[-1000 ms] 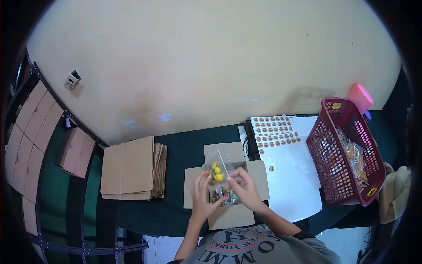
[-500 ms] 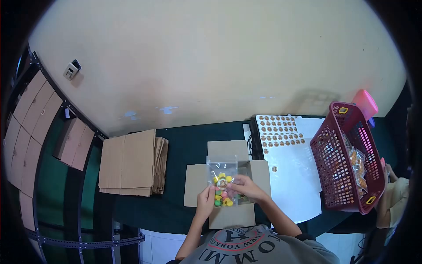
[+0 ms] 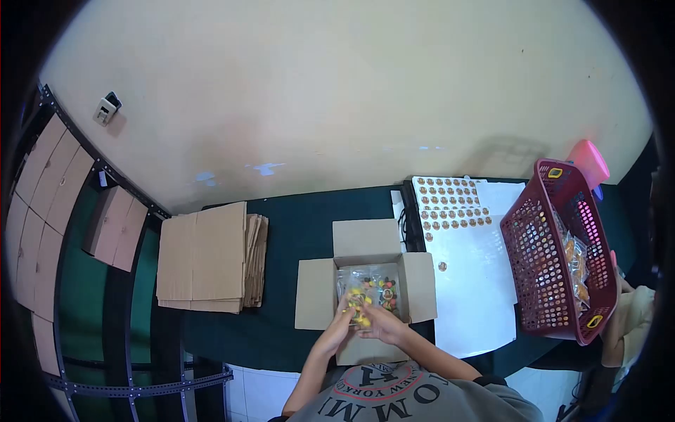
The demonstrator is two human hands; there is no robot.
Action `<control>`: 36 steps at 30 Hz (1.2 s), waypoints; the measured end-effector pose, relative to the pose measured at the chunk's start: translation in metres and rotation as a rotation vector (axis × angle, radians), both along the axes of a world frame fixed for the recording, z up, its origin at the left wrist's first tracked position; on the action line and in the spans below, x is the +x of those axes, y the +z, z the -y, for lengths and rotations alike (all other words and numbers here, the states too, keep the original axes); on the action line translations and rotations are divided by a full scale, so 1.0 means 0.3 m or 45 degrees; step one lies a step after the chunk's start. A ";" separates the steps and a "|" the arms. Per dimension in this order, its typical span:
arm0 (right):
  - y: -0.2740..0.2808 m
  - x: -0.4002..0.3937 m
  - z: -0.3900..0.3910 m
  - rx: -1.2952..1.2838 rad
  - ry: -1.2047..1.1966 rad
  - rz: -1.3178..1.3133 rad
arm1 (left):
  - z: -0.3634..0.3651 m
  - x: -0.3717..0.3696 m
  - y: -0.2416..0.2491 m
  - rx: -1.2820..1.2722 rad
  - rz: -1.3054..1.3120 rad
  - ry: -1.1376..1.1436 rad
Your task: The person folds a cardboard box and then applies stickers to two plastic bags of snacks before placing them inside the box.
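An open cardboard box (image 3: 314,295) stands before me with its flaps folded outward. My left hand (image 3: 337,329) and my right hand (image 3: 383,325) are closed on the lower part of a clear plastic bag (image 3: 356,298) of small yellow pieces, one on each side, at the near part of the box opening. The bag's upper end reaches into the box. Another clear bag with red, green and yellow pieces (image 3: 389,287) lies inside the box on the right. My fingertips are partly hidden by the bag and each other.
Flattened cardboard boxes (image 3: 200,260) are stacked to the left. On the right are white sheets with round stickers (image 3: 450,204) and a maroon basket (image 3: 545,274) holding packets (image 3: 576,271). Another person's arm (image 3: 615,323) shows beside the basket. A shelf rack (image 3: 126,337) stands far left.
Both hands have lowered the bag from above the box into its opening. The bag has tipped from facing me, and the other bag inside the box now shows more.
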State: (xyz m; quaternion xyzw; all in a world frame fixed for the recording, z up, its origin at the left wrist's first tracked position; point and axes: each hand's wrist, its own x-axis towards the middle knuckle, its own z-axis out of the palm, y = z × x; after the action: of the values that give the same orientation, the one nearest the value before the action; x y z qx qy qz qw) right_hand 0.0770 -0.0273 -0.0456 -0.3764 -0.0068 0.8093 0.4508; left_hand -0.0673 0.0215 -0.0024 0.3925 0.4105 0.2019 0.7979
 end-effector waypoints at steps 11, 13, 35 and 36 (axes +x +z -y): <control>-0.072 0.053 -0.040 0.244 -0.132 -0.048 | 0.019 0.003 -0.092 0.379 -0.016 0.031; -0.070 0.067 -0.070 0.324 -0.179 0.233 | 0.020 -0.007 -0.091 0.375 -0.053 0.135; -0.306 -0.060 -0.132 0.753 0.373 2.709 | -0.012 -0.123 -0.108 0.536 -0.182 0.424; -0.302 -0.058 -0.129 0.751 0.364 2.712 | -0.012 -0.117 -0.104 0.566 -0.169 0.421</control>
State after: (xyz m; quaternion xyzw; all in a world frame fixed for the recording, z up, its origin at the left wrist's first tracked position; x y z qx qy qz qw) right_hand 0.0598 0.0114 -0.1361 -0.7523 -0.6255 0.0841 0.1892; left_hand -0.1023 0.0250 -0.0337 0.4979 0.4660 0.3884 0.6197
